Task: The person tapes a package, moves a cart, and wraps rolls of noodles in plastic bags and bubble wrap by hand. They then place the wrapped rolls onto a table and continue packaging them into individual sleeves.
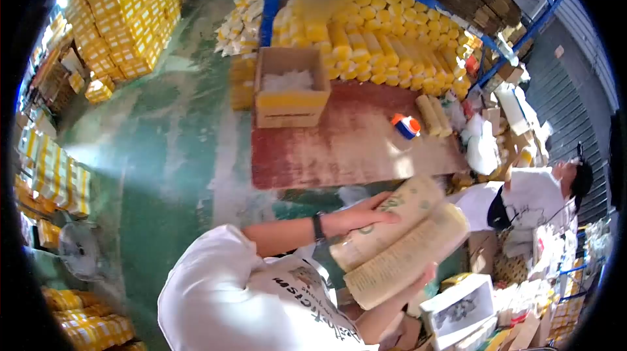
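Two pale yellow wrapped rolls with green print are held side by side in front of my body. My left hand [359,216], with a dark band on its wrist, grips the upper roll [392,220] from its left side. My right hand [423,280] curls around the lower roll [405,256] from below; part of that hand is hidden behind it. Beyond them is a worn red tabletop [294,165]. On it lie an orange and blue tape dispenser [406,127] and a pair of similar rolls [434,116].
An open cardboard box [290,116] with clear plastic inside stands at the table's left. Yellow rolls [385,50] are piled along the back under a blue frame [272,4]. A person [522,200] is at right, near a white box [457,315]. A fan [80,251] stands left.
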`<action>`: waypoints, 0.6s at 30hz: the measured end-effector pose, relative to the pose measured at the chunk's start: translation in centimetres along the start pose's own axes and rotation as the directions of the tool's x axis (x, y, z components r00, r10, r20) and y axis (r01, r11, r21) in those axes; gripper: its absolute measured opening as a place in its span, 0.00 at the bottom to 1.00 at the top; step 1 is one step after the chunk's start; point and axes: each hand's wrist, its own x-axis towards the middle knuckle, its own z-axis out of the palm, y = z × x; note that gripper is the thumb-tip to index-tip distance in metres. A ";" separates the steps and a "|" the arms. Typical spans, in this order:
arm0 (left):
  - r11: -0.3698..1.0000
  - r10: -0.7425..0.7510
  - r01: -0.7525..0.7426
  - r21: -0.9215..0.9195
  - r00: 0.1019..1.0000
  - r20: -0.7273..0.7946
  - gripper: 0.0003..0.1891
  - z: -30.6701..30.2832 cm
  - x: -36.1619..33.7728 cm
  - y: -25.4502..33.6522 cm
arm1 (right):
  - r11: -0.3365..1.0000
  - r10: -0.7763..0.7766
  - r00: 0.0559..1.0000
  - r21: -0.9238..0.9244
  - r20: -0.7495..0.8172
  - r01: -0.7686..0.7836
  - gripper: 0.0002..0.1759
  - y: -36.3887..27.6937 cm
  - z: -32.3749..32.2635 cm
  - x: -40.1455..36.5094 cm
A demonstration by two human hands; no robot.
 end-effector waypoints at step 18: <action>0.878 -0.140 -0.144 -0.456 0.834 -0.533 0.29 -11.2 41.4 -5.1 | 0.621 0.728 0.672 -0.549 0.139 -0.559 0.28 0.4 -4.7 67.6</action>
